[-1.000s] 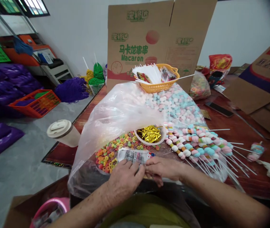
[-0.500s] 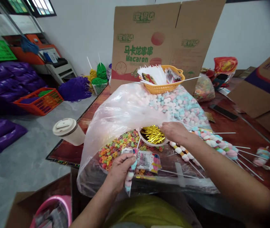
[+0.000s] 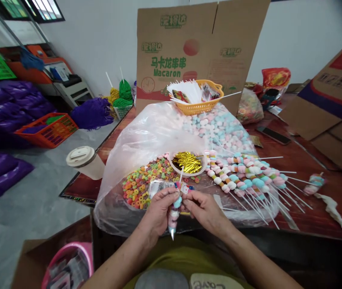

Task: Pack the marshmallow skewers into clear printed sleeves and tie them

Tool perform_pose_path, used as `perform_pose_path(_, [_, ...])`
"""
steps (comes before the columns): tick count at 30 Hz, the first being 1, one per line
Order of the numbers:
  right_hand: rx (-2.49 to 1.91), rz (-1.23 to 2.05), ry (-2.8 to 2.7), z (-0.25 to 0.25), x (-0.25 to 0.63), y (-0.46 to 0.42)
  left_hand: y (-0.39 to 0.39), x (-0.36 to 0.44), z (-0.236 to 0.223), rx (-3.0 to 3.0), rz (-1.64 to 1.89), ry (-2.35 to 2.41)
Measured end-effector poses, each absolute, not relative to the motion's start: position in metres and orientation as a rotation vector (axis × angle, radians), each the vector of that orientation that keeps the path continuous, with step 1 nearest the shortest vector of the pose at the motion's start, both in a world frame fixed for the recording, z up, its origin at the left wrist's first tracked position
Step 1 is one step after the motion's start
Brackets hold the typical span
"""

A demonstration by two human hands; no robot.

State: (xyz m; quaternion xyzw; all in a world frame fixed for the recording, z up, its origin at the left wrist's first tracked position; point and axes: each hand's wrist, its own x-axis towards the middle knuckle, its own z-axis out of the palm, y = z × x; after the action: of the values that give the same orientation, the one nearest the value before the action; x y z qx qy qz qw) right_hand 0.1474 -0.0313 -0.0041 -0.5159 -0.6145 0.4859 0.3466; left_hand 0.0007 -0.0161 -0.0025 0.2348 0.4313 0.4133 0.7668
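My left hand (image 3: pixel 161 210) is closed around a marshmallow skewer (image 3: pixel 173 216) in a clear wrapper, held upright near my body with its white stick pointing up. My right hand (image 3: pixel 202 206) meets it at the wrapper's gathered neck, thumb and fingers pinched; whatever is between them is too small to make out. Just beyond, a white bowl (image 3: pixel 200 171) holds gold twist ties (image 3: pixel 187 161). Printed wrappers (image 3: pixel 159 187) lie behind my hands, partly covered by them. Colourful candy rings (image 3: pixel 141 186) spread to the left.
Finished-looking marshmallow skewers (image 3: pixel 249 174) are piled on the right. A clear plastic bag (image 3: pixel 129 144) of loose marshmallows (image 3: pixel 219 124) lies behind, below a yellow basket (image 3: pixel 199 107) of sticks. A lidded cup (image 3: pixel 85 160) stands at the left edge; a phone (image 3: pixel 275 135) lies right.
My right hand has moved from the twist-tie bowl back to the wrapper neck beside my left hand. The view has shifted, uncovering the skewer pile on the right.
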Motion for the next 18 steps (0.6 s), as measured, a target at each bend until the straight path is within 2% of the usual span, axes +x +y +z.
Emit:
perform_pose_path(5, [-1.292,1.188,-1.358,0.005,0.158,-0.036,-0.018,-0.003,0.005,0.624,0.911,1.041])
perform_pose_path(11, [-1.291,1.087,-1.677,0.007,0.150,-0.034,-0.021,0.002,0.001,0.756,0.886,1.170])
perform_pose_path(18, [-1.418,1.024,-1.683,-0.006,0.140,-0.025,-0.027,-0.003,0.001,0.875,0.806,1.115])
